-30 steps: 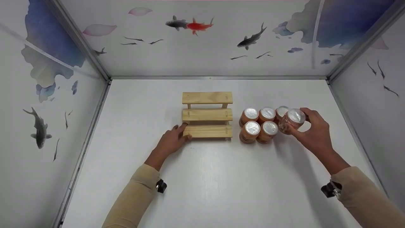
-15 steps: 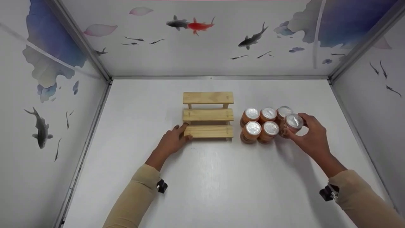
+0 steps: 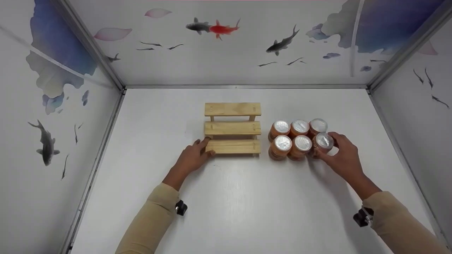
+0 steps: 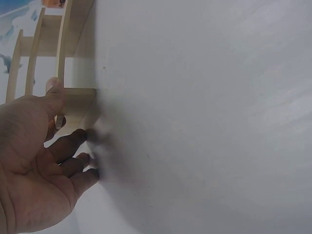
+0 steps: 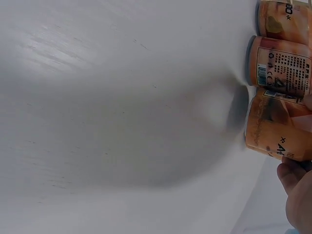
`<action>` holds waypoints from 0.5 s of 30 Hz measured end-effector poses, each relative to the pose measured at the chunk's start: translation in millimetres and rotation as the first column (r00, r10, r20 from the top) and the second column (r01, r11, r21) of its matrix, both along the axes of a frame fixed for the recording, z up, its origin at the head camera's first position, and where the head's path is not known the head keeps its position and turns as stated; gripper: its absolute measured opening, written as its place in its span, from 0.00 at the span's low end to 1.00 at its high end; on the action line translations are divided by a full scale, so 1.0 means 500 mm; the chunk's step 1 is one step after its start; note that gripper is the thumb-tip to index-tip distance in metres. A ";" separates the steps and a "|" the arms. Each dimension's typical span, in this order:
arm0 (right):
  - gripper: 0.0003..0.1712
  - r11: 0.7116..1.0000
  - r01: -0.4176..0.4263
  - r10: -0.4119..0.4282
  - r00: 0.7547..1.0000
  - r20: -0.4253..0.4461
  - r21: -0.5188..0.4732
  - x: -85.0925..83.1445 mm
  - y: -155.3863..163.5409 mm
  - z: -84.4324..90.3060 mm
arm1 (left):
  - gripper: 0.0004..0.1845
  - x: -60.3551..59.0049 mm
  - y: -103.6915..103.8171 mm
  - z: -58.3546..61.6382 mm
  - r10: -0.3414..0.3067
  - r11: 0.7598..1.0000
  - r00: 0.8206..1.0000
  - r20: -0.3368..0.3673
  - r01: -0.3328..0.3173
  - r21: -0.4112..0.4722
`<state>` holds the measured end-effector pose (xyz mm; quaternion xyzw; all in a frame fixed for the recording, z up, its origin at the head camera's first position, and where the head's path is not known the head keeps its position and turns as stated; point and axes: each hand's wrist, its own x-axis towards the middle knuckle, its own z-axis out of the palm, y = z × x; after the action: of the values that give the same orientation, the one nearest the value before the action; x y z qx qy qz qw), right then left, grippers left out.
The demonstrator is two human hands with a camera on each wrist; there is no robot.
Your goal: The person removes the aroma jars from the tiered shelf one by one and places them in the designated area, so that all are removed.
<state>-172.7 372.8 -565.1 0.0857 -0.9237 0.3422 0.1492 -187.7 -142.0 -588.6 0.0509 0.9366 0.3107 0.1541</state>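
Head view, largest first: white tabletop (image 3: 240,197) walled on three sides by fish-printed panels (image 3: 226,42), with metal rails along the joins. Wooden three-step rack (image 3: 232,128) near centre, steps rising toward the back wall. Just right of it, six orange jars (image 3: 298,139) with silver lids, packed two rows by three, sides touching.

Left hand (image 3: 192,157) at the rack's front left corner, thumb up against the lowest step, fingers loosely curled on the table beside it; a steadying touch, not a full grasp.

Right hand (image 3: 340,155) wrapped round the front right jar (image 3: 322,143), thumb and fingers curled on its sides. Right wrist view: that jar (image 5: 278,129) standing on the table, touching its neighbour.

Judged step: jar seated in the cluster, grip not yet released or just taken. Next move likely calls for a straight lift, clear of the neighbouring lids, then a sideways carry over to a step.

Edges and room: wide open table in front and to the left; right wall near the jars, back wall well behind the rack. Tight gaps only inside the cluster.
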 end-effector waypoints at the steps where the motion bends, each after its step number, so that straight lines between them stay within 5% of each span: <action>1: 0.38 1.000 0.001 -0.001 1.000 0.007 -0.002 0.000 0.000 -0.002 | 0.41 0.000 0.000 0.000 0.000 1.000 1.000 0.001 0.000 -0.002; 15: 0.38 1.000 0.006 -0.006 0.998 0.067 -0.011 0.000 -0.009 -0.011 | 0.41 0.001 -0.001 0.001 0.011 1.000 1.000 0.012 -0.011 -0.004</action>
<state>-172.9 368.4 -570.7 0.0706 -0.9266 0.3494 0.1198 -186.9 -142.4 -588.3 0.0438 0.9365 0.3098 0.1581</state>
